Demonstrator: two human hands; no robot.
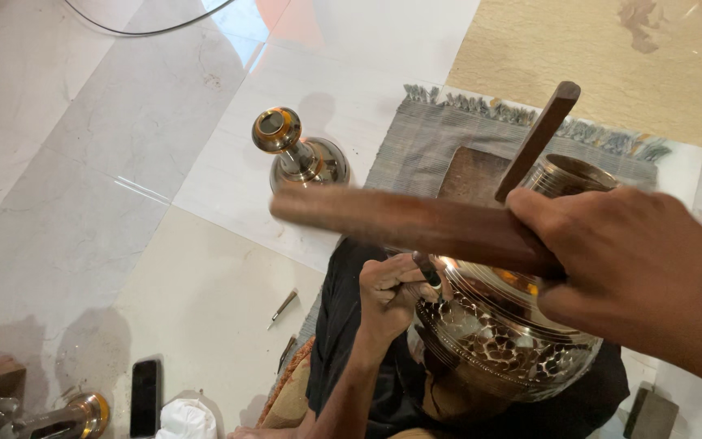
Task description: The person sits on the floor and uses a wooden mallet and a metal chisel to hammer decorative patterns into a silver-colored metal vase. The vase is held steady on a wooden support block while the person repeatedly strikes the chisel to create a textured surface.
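Near: phone (pixel 145 397) on floor. Left hand (pixel 390 294) clamped on small chisel (pixel 426 269), tip against engraved brass pot (pixel 501 333) on lap. Right hand (pixel 631 272) gripping wooden stick (pixel 404 223), crossing above pot. Farther: brass stand (pixel 296 150), grey mat (pixel 424 142).

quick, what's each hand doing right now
Left hand: closed on a small chisel set against the brass pot.
Right hand: closed on a wooden mallet.
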